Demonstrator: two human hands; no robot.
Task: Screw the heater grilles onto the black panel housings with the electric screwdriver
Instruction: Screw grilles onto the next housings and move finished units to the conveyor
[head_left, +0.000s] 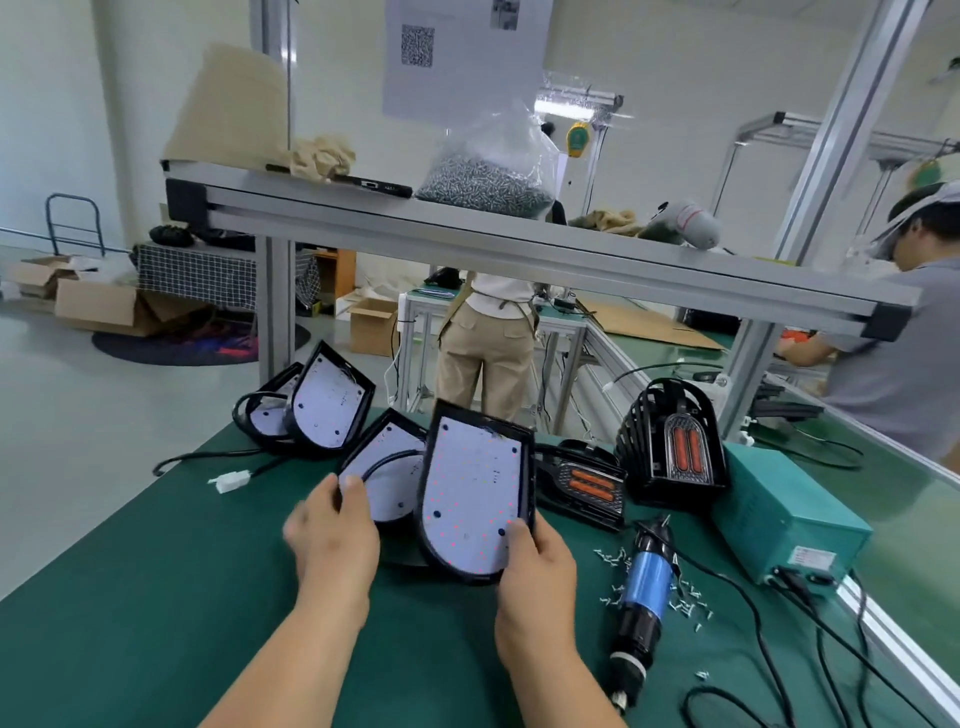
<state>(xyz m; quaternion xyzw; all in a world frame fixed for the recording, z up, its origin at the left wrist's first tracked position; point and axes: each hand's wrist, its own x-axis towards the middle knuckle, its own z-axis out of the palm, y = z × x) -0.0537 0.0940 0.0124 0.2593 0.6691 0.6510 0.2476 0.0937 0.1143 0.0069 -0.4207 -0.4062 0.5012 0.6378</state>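
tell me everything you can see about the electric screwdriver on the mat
The electric screwdriver is a slim cylinder, black plastic at both ends with a glossy blue middle sleeve. It lies flat on the green mat, right of the right hand, pointed bit end facing away from the person. Small loose screws lie scattered around it. No hand touches it.

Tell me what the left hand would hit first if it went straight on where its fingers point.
The panel housing just ahead, the one with a black cable looped over its white face. The thumb of the left hand seems to be at its near edge, though blur hides contact.
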